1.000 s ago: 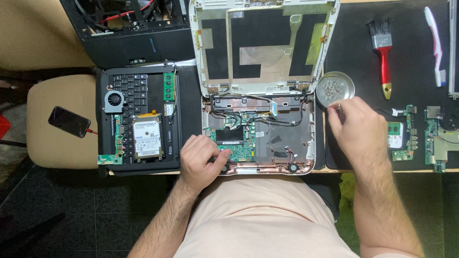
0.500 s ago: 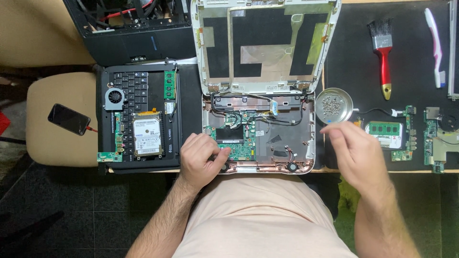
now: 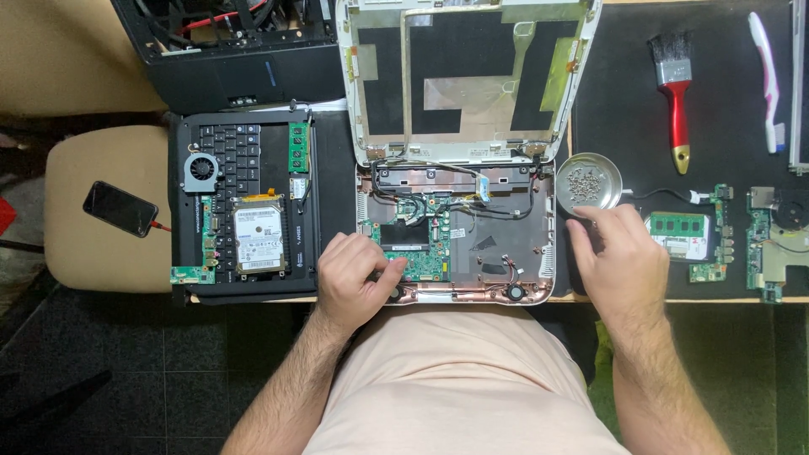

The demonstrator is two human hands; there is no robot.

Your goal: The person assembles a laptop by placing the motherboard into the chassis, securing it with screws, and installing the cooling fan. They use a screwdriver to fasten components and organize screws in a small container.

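Opened white laptop (image 3: 459,244) at desk's front edge — cover off, green board still in. Left hand (image 3: 354,278) curled loosely on board, right hand (image 3: 619,253) half-open, empty, below screw dish (image 3: 588,181).

A white rectangular label covers the hard drive (image 3: 259,240) lying on the black keyboard (image 3: 240,156). A dark-screened smartphone (image 3: 120,208) rests on the tan stool (image 3: 97,211), far left.
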